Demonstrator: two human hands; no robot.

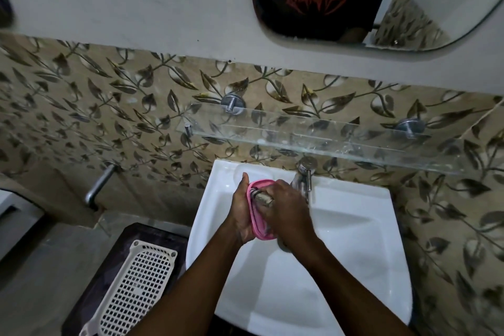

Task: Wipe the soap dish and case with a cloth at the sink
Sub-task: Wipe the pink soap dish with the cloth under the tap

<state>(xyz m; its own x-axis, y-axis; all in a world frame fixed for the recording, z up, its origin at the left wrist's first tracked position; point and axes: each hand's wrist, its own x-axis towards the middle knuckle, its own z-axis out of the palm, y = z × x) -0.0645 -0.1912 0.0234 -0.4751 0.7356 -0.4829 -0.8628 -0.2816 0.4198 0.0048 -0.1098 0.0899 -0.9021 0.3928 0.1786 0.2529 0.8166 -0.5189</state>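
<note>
Soap dish [260, 222], pink and oval, sits between our hands above the white sink [341, 240], its long axis running away from us. Our left hand [241, 213] curls round its left edge; our right hand [289, 213] presses a bunched cloth [263, 198] into it.

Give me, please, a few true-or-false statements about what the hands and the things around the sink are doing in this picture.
1. The left hand holds a pink soap dish over the white sink. True.
2. The right hand presses a cloth into the dish. True.
3. The glass shelf carries several bottles. False: nothing is seen on it.
4. The white perforated basket lies inside the sink. False: it lies left of the sink, outside it.
</note>
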